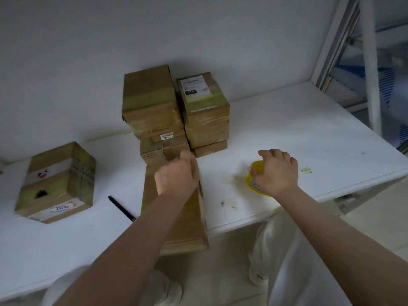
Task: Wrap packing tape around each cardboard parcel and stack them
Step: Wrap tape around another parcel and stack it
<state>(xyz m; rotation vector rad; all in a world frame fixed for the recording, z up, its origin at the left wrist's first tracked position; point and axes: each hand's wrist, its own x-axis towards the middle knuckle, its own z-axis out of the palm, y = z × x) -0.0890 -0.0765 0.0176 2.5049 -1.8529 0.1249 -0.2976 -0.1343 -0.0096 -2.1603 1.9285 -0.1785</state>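
A long flat cardboard parcel [187,219] lies on the white table [287,133], its near end jutting over the front edge. My left hand [176,175] rests on its far end with fingers curled against the right edge. My right hand [276,171] is closed over a yellow roll of packing tape [257,166] standing on the table to the right. Two stacks of taped parcels stand against the wall: a left stack [150,102] and a right stack [205,111] with a white label on top. A taped box [55,182] sits alone at the left.
A black pen [121,208] lies on the table left of the flat parcel. Small scraps of tape [229,204] are scattered near the front edge, and one scrap [306,170] lies right of the roll. A metal shelf frame [371,62] stands at the right.
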